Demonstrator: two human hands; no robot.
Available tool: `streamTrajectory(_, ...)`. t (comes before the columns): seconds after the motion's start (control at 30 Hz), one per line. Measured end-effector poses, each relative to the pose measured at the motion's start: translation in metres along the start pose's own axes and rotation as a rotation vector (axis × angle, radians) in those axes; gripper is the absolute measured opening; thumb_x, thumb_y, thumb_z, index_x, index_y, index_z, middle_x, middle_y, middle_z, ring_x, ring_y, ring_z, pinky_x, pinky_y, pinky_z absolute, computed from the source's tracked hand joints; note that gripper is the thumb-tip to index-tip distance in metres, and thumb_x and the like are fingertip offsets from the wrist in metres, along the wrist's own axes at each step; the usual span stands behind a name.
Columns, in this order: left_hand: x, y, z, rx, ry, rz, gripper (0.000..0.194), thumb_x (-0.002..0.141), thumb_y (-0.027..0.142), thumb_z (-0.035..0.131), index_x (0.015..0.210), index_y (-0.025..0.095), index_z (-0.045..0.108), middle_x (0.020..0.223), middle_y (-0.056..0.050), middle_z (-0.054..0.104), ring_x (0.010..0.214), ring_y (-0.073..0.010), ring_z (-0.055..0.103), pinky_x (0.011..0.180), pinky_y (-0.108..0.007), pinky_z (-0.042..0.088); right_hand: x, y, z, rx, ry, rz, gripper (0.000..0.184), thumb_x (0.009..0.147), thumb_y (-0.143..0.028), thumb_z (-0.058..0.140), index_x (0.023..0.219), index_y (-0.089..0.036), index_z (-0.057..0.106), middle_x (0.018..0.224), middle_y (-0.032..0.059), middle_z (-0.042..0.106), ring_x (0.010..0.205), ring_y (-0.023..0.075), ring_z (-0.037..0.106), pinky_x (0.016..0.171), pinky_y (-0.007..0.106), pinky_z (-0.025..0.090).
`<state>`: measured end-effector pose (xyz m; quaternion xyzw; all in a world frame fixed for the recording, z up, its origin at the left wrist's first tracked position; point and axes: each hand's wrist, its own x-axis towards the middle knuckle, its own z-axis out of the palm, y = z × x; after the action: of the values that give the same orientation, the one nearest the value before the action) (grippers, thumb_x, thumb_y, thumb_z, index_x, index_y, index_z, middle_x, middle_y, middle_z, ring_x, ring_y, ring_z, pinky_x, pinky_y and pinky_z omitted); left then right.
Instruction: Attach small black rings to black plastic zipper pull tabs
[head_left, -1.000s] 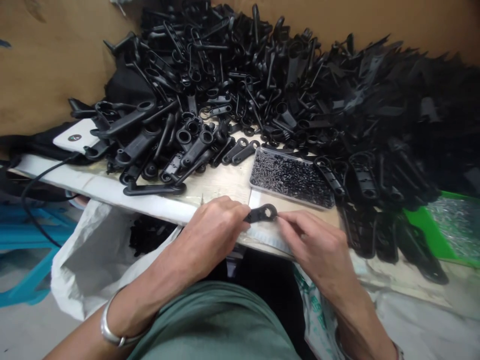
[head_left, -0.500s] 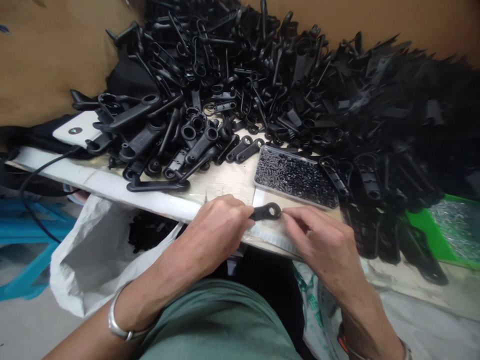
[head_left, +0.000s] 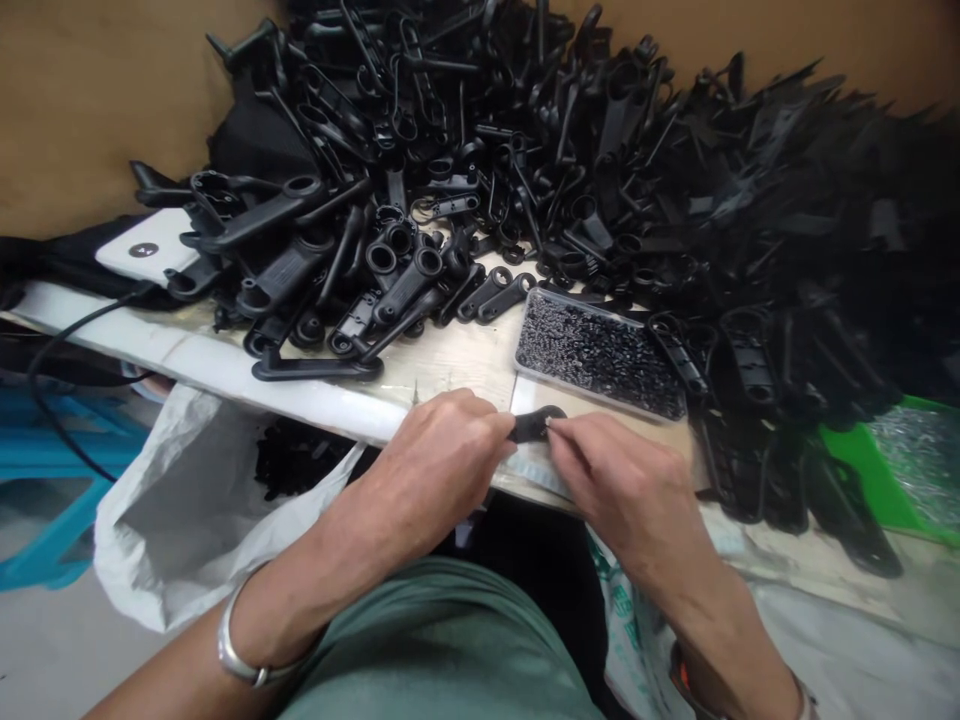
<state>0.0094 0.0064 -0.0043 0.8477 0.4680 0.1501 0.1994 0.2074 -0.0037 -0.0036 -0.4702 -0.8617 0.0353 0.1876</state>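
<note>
My left hand (head_left: 442, 455) is closed round the shaft of a small black plastic lever (head_left: 534, 424) at the table's front edge. My right hand (head_left: 619, 475) has its fingertips pinched together at the ring end of that lever; whatever small piece they hold is too tiny to make out. Just behind the hands stands a clear tray of small black parts (head_left: 596, 352). A large heap of black plastic levers (head_left: 525, 170) covers the table behind it.
A white phone (head_left: 142, 250) with a black cable lies at the far left of the table. A white bag (head_left: 195, 510) holding black parts hangs under the table edge at left. A green bin (head_left: 911, 450) of small metal pieces sits at right. Brown board backs the table.
My right hand's fingers have closed in over the lever's ring end, covering most of it. The view has shifted slightly; the left hand keeps its grip.
</note>
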Motion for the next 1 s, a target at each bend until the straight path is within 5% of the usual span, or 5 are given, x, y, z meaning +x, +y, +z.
streamTrajectory(0.27, -0.001, 0.001, 0.003, 0.042, -0.018, 0.01, 0.012, 0.092, 0.017, 0.052, 0.085, 0.015, 0.062, 0.078, -0.005, 0.062, 0.083, -0.0217, 0.059, 0.073, -0.034, 0.047, 0.006, -0.016, -0.002, -0.156, -0.087, 0.067, 0.023, 0.093, -0.015, 0.042, 0.078, -0.016, 0.059, 0.068, 0.0024, 0.055, 0.058, 0.0184, 0.053, 0.053, 0.032, 0.03)
streamTrajectory(0.47, 0.0, 0.003, 0.003, -0.006, -0.019, -0.004, 0.012, 0.091, 0.014, 0.051, 0.088, 0.015, 0.063, 0.079, -0.005, 0.061, 0.085, -0.0207, 0.059, 0.077, -0.034, 0.048, 0.012, -0.01, -0.01, 0.12, -0.165, 0.235, 0.019, 0.091, -0.02, 0.047, 0.088, -0.019, 0.065, 0.076, 0.001, 0.066, 0.067, 0.0183, 0.061, 0.06, 0.029, 0.04)
streamTrajectory(0.57, -0.001, 0.002, 0.003, -0.012, -0.013, 0.012, 0.012, 0.092, 0.014, 0.05, 0.089, 0.015, 0.062, 0.079, -0.005, 0.06, 0.086, -0.0207, 0.059, 0.077, -0.034, 0.048, 0.018, -0.001, -0.014, 0.255, -0.224, 0.298, 0.017, 0.087, -0.021, 0.051, 0.078, -0.021, 0.065, 0.063, -0.0033, 0.063, 0.057, 0.0148, 0.058, 0.053, 0.026, 0.038)
streamTrajectory(0.7, -0.004, 0.001, 0.004, 0.001, -0.007, 0.034, 0.011, 0.091, 0.013, 0.051, 0.084, 0.015, 0.059, 0.078, -0.004, 0.059, 0.084, -0.0202, 0.057, 0.075, -0.033, 0.047, 0.026, 0.002, -0.016, 0.236, -0.269, 0.338, 0.024, 0.085, -0.018, 0.052, 0.061, -0.021, 0.055, 0.049, -0.0067, 0.053, 0.045, 0.0116, 0.05, 0.046, 0.024, 0.033)
streamTrajectory(1.0, -0.006, 0.002, 0.003, -0.012, -0.011, 0.053, 0.014, 0.091, 0.007, 0.045, 0.092, 0.017, 0.056, 0.083, -0.003, 0.055, 0.084, -0.0188, 0.053, 0.074, -0.032, 0.046, 0.026, -0.008, -0.017, 0.223, -0.284, 0.38, 0.026, 0.088, -0.02, 0.05, 0.062, -0.021, 0.056, 0.052, -0.0068, 0.057, 0.046, 0.0104, 0.053, 0.051, 0.023, 0.036)
